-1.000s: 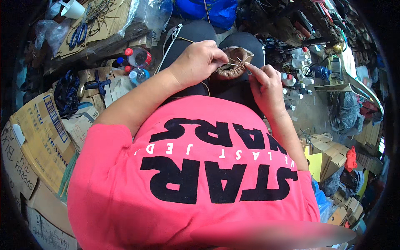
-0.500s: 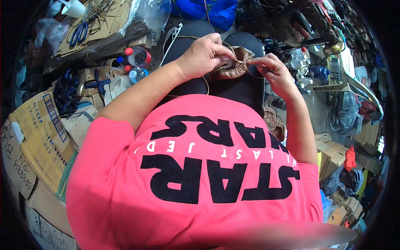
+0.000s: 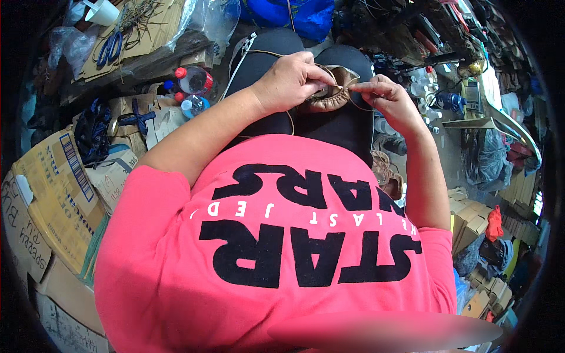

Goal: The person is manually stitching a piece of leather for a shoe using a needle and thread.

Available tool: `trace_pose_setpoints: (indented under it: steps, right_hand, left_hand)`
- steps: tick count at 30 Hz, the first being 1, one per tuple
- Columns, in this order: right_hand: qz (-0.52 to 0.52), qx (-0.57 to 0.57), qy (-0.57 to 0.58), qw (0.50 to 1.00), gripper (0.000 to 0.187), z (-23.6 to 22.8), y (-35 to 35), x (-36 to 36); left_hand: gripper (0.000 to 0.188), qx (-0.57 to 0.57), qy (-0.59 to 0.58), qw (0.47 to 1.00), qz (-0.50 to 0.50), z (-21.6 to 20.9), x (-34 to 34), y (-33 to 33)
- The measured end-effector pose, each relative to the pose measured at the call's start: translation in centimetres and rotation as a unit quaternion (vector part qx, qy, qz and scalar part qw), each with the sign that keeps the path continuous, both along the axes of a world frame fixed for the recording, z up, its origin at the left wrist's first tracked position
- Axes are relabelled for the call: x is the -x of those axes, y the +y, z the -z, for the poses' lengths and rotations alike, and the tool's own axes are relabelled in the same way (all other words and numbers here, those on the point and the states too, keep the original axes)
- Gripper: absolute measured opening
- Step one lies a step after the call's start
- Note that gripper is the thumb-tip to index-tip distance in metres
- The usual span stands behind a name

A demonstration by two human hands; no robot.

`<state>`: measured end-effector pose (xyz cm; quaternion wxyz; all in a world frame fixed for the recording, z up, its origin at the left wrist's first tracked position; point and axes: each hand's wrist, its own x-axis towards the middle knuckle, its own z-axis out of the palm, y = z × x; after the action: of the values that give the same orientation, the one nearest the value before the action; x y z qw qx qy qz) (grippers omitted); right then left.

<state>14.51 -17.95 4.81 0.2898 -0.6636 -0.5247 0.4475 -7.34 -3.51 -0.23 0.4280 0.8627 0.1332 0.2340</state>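
A tan leather shoe (image 3: 329,105) with a puckered edge, moccasin-like, sits between my dark-clothed thighs. My left hand (image 3: 291,81) reaches over it from the left, finger and thumb closed at its upper edge. From the right, my right hand (image 3: 391,105) pinches a thin lace close to the same edge, its fingertips a little apart from the left ones. A long tan lace (image 3: 263,52) runs across my left thigh, and a loop of it hangs under the right fingers. The exact grip of the left fingertips is too small to make out.
Plastic bottles (image 3: 196,80) and blue-handled scissors (image 3: 110,48) lie to the left, near cardboard boxes (image 3: 62,194). A blue bag (image 3: 306,20) is beyond my knees. Brown shoes (image 3: 389,173) rest beside my right thigh; cluttered shelves and small bottles (image 3: 421,88) stand right.
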Motion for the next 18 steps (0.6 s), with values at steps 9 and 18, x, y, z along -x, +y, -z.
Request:
trace_pose_setpoints:
  steps: [9, 18]
  right_hand:
    - [-0.001, 0.037, 0.104, 0.994, 0.028, 1.1, 0.6, -1.0]
    - [0.036, 0.041, 0.007, 0.998, 0.031, -0.2, -0.8, 0.2]
  left_hand:
    - [0.015, 0.040, 0.043, 0.997, 0.053, 0.4, -2.0, 1.1]
    - [0.024, -0.009, 0.020, 0.999, 0.033, -1.2, -0.2, -0.1]
